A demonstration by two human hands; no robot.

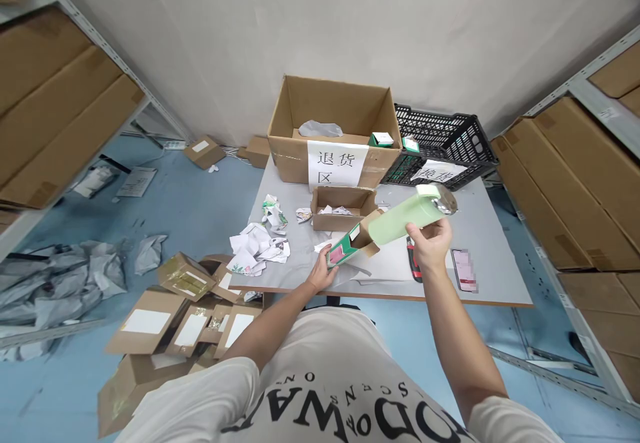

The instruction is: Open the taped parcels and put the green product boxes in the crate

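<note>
In my right hand (431, 241) is a pale green water bottle (400, 220) with a shiny silver lid, tilted over the table. Its base sits at the opened flaps of a narrow green carton (346, 245); whether it is partly inside I cannot tell. My left hand (323, 271) grips that carton near its lower left end. Just behind them stands a small open cardboard box (336, 221) with printed paper scraps inside. A red and black cutter-like tool (414, 259) lies beneath the bottle, and a phone (464, 271) is right of my right wrist.
A large labelled cardboard box (290, 163) and a black crate (480, 146) stand at the table's back. Crumpled papers (257, 243) lie at left. Several cartons (145, 323) are piled on the floor. Shelves of boxes (565, 176) flank both sides.
</note>
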